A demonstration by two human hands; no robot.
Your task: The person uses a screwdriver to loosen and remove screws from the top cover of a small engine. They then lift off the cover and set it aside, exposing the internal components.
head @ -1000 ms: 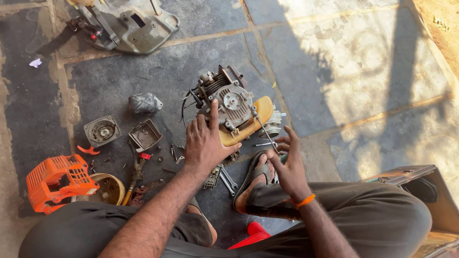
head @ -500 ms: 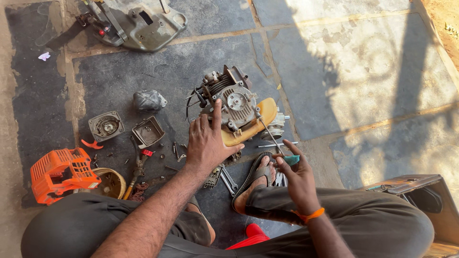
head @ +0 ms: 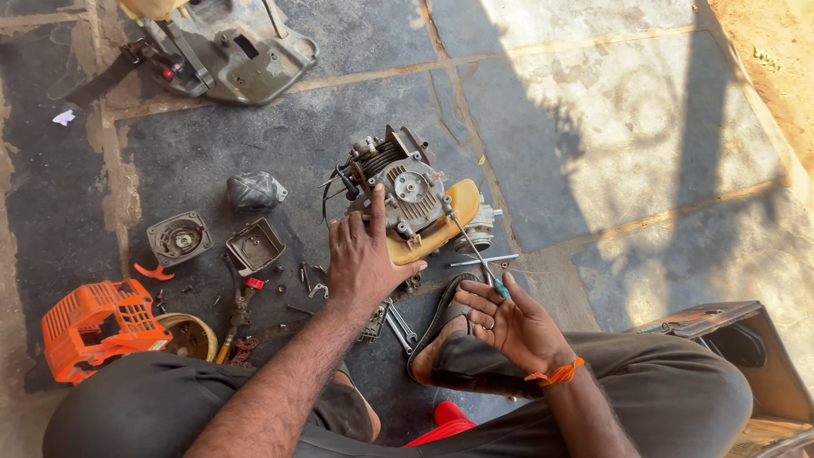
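A small grey engine (head: 405, 187) with a yellow tank (head: 441, 222) stands on the stone floor in front of me. My left hand (head: 363, 259) rests on its near left side, fingers spread over the casing. My right hand (head: 509, 318) holds a thin screwdriver (head: 475, 248) with a teal handle; the metal shaft slants up to the engine's right side, by the yellow tank. An orange band circles my right wrist.
An orange plastic cover (head: 93, 326), a round recoil part (head: 178, 237), a square grey housing (head: 254, 246), a grey cap (head: 254, 191), pliers and loose screws lie at the left. A larger machine body (head: 225, 47) sits at the top left. A brown box (head: 738, 339) stands at my right knee.
My right hand picked the screwdriver up from beside my foot and brought its tip up to the engine. The left hand stayed on the engine.
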